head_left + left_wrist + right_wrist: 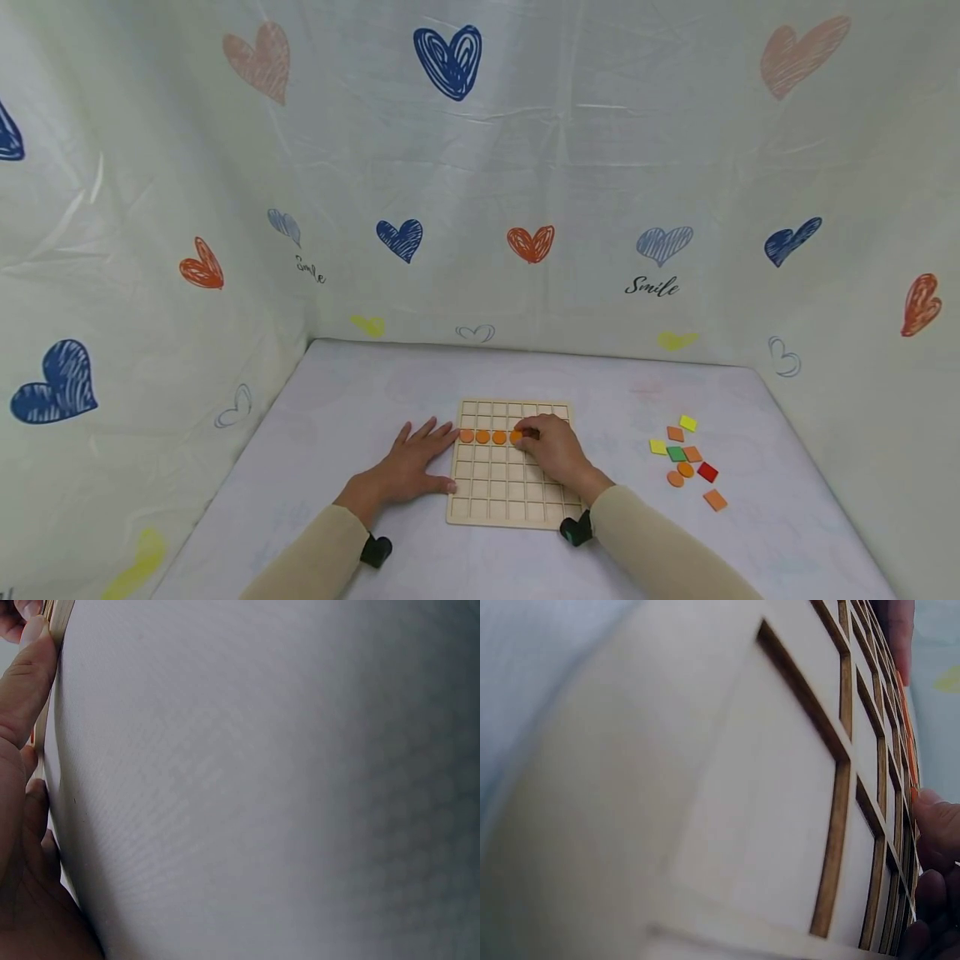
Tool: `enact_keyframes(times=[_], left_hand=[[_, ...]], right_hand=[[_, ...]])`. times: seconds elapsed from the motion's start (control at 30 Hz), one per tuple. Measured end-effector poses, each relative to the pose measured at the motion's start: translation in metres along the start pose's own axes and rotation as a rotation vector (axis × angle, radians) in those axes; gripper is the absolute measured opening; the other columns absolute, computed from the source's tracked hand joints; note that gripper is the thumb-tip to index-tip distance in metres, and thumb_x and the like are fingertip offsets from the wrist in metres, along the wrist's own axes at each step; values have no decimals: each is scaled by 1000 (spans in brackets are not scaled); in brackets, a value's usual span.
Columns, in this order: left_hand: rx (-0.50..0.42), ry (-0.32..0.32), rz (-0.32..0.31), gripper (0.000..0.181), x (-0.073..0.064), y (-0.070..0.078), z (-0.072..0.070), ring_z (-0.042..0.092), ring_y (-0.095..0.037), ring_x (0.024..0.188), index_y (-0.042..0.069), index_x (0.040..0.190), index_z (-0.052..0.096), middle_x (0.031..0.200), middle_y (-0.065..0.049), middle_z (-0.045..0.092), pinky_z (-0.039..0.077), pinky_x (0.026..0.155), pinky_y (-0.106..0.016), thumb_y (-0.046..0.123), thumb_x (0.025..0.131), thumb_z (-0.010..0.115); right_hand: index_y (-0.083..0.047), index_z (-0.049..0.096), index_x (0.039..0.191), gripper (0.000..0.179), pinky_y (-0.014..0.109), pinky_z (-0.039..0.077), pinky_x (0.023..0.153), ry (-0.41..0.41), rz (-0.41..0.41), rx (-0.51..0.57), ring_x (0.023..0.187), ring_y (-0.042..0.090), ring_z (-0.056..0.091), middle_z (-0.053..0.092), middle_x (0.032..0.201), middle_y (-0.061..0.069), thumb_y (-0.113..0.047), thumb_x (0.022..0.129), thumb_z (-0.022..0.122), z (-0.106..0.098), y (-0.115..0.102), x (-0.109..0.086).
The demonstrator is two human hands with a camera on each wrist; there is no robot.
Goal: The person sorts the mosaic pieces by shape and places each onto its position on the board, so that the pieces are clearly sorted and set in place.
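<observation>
A light wooden grid board lies on the table in front of the person. In the head view, three orange discs sit side by side in a row of its squares, from the left edge. The right hand is over the board and pinches another orange disc at the square right of them. Its thumb shows at the grid in the right wrist view. The left hand lies with fingers spread, fingertips and thumb at the board's left edge; its thumb touches that edge in the left wrist view.
To the right of the board lie loose pieces: yellow squares, a green one, a red one, several orange squares and orange discs. A white curtain with printed hearts hangs behind the table.
</observation>
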State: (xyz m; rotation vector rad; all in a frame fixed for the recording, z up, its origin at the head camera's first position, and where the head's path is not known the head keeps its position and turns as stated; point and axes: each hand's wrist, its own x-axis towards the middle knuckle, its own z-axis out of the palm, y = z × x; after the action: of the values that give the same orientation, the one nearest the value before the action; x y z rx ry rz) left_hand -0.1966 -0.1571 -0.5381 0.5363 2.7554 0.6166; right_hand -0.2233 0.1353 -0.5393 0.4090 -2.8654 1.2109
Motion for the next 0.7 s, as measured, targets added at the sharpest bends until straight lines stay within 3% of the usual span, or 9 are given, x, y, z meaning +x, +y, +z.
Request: enact_keyframes(times=[0.7], left_hand=[[10, -7, -12, 95, 1, 0, 0, 14, -30, 165, 25, 165, 39, 173, 1, 32, 0, 133, -60, 59, 86, 80]], right_hand=[[-10, 82, 109, 18, 38, 58, 84, 10, -13, -5, 92, 14, 64, 75, 100, -1, -13, 91, 82, 3, 2, -1]])
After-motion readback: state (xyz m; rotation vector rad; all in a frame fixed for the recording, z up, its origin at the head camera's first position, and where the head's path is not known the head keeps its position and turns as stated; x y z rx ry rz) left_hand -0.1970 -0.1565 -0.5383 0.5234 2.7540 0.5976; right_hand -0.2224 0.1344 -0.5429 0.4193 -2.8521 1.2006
